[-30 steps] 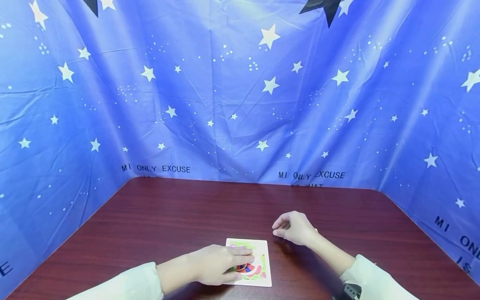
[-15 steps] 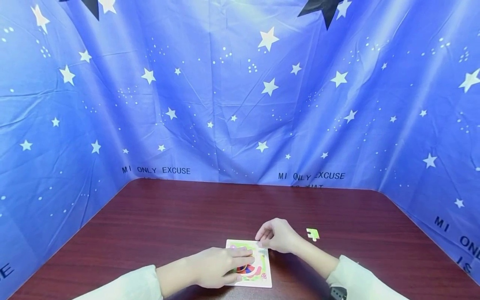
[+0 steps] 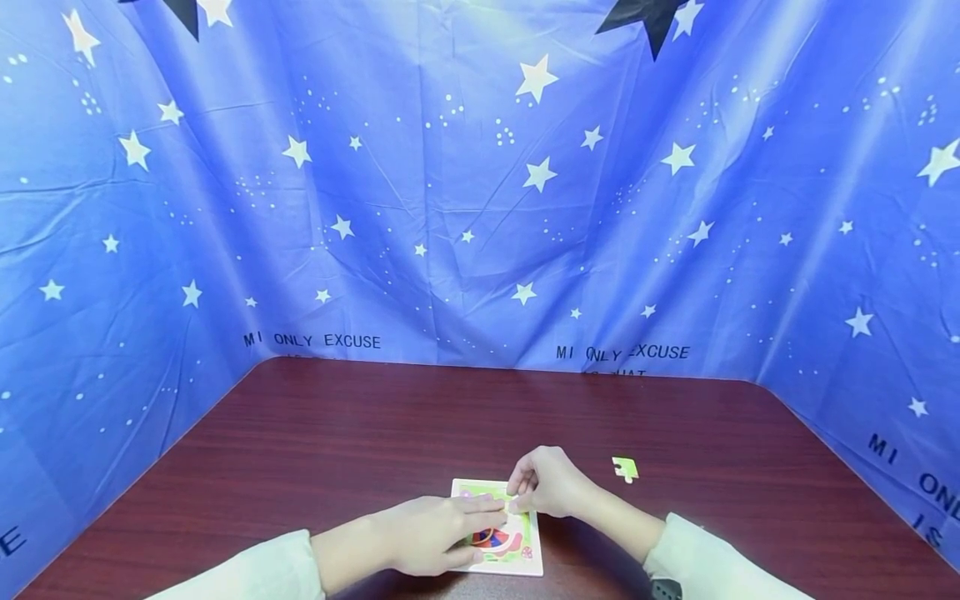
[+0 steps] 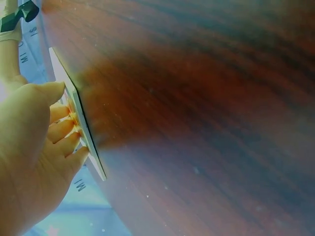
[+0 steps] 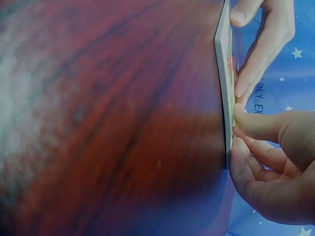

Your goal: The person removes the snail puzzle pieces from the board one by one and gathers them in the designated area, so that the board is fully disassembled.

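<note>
Though the right hand's (image 3: 553, 482) hold is unclear, the left (image 3: 438, 533) lies flat across the tray's (image 3: 537, 552) puzzle (image 3: 513, 546).

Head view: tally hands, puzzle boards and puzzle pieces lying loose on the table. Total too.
Hands: 2 (left hand, right hand)
Puzzle board: 1
Loose puzzle piece: 1
Total: 4

Anything hidden under the hands isn't counted.
</note>
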Demonstrator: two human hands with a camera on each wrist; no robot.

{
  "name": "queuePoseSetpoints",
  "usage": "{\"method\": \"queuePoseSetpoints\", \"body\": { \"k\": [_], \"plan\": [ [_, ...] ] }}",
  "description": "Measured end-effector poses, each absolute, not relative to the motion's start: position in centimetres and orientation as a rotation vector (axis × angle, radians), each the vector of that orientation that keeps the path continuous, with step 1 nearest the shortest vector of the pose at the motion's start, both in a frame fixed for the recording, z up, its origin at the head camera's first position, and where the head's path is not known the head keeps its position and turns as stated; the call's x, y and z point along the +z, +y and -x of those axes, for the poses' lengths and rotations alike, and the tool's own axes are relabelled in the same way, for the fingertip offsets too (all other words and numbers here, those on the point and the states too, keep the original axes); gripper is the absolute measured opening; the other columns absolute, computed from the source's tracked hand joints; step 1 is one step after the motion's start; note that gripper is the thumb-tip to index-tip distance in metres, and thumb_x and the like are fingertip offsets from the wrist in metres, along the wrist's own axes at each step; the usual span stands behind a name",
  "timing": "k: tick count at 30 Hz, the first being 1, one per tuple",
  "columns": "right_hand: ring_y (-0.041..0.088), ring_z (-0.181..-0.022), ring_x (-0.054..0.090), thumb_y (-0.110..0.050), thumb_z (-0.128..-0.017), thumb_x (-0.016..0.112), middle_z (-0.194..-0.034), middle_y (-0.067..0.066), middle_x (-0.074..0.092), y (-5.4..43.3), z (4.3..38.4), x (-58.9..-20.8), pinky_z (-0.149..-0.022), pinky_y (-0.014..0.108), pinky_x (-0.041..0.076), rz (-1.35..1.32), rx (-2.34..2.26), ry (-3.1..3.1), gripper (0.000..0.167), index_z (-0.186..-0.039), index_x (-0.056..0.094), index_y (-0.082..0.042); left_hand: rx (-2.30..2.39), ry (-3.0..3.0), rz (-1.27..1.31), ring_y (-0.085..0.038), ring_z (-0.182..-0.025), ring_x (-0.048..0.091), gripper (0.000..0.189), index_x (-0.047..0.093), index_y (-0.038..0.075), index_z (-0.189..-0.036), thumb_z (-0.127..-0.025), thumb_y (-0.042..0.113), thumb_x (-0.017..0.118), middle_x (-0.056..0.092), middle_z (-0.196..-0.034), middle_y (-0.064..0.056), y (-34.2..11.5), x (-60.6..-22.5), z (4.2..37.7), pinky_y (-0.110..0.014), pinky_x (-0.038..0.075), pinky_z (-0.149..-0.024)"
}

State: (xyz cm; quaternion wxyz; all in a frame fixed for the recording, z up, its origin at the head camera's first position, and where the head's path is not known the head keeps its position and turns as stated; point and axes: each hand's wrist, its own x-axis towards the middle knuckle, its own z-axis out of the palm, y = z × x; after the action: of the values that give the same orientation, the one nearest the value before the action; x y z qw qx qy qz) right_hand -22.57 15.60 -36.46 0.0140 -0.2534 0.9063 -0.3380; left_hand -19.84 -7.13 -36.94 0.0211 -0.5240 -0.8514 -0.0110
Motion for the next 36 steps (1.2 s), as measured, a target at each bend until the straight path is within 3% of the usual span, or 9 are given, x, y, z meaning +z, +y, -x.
{"method": "queuePoseSetpoints", "body": {
  "k": [6, 13, 36],
  "plan": [
    [-0.001, -0.057, 0.050, -0.003, -0.070, 0.082, -0.064, 0.000, 0.063, 15.4, 22.5, -36.3, -0.053, 0.015, 0.045, 0.795, -1.022, 2.844, 0.012, -0.072, 0.070, -0.003, -0.042, -2.664, 1.608, -0.013, -0.119, 0.062, 0.046, 0.047, 0.024, -0.143, -0.099, 0.035, 0.051, 0.049, -0.148, -0.001, -7.6, -36.6, 19.8, -0.026, 0.054, -0.092],
    [0.000, -0.057, 0.049, -0.005, -0.069, 0.084, -0.063, -0.002, 0.062, 15.6, 22.6, -36.3, -0.053, 0.015, 0.044, 0.750, -1.004, 2.872, 0.013, -0.070, 0.070, -0.006, -0.072, -2.681, 1.587, -0.012, -0.132, 0.052, 0.045, 0.050, 0.023, -0.141, -0.097, 0.026, 0.055, 0.051, -0.146, 0.002, -8.3, -36.5, 19.7, -0.027, 0.052, -0.097],
    [0.004, -0.057, 0.050, -0.006, -0.067, 0.084, -0.060, 0.000, 0.063, 15.3, 22.5, -36.3, -0.050, 0.016, 0.042, 0.691, -1.041, 2.844, 0.013, -0.068, 0.071, -0.005, -0.041, -2.586, 1.575, -0.015, -0.133, 0.051, 0.042, 0.049, 0.016, -0.142, -0.100, 0.023, 0.049, 0.053, -0.144, 0.000, -9.0, -37.4, 18.9, -0.028, 0.051, -0.100]
  ]
}}
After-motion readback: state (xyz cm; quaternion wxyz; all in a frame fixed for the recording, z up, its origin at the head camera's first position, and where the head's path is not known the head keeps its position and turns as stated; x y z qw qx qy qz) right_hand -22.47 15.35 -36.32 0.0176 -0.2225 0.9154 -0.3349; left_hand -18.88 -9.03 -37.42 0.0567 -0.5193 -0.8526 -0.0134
